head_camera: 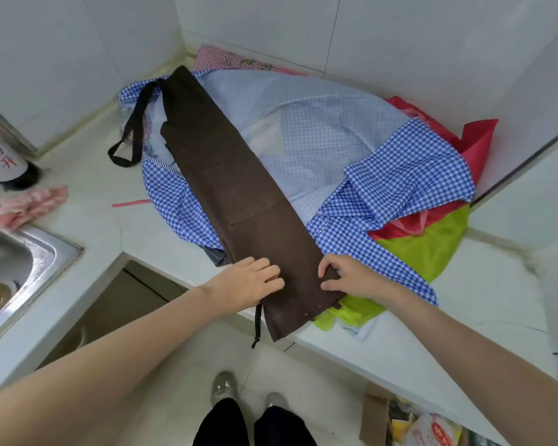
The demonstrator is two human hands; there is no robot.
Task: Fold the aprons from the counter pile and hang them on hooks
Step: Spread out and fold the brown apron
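Both hands are down at the near end of the brown apron (236,201), which lies folded into a long narrow strip running diagonally across the pile of aprons (335,140) on the white table (161,233), its far end up by the tiled corner and its near end hanging just over the table's edge. The left hand (253,281) lies on the strip's left edge, fingers fairly straight and pressing the cloth flat — nothing gripped there. The right hand (345,276) sits on the right edge with fingers curled, and its grip looks to be pinching a bit of the brown fabric. This is soft, limp, light cloth; it will sag and slide the moment it is lifted, and the folded layers could slip apart over the loose blue checked apron (400,175) beneath. Best hold, I would judge, is at the near corners with both hands, pinching through all layers, then carrying that end up toward the far end to halve the strip. Watch the black neck strap (132,130) looping out at the far left and the tie string (257,323) dangling off the near edge (either could snag). No hooks in view, so hanging is some way off.
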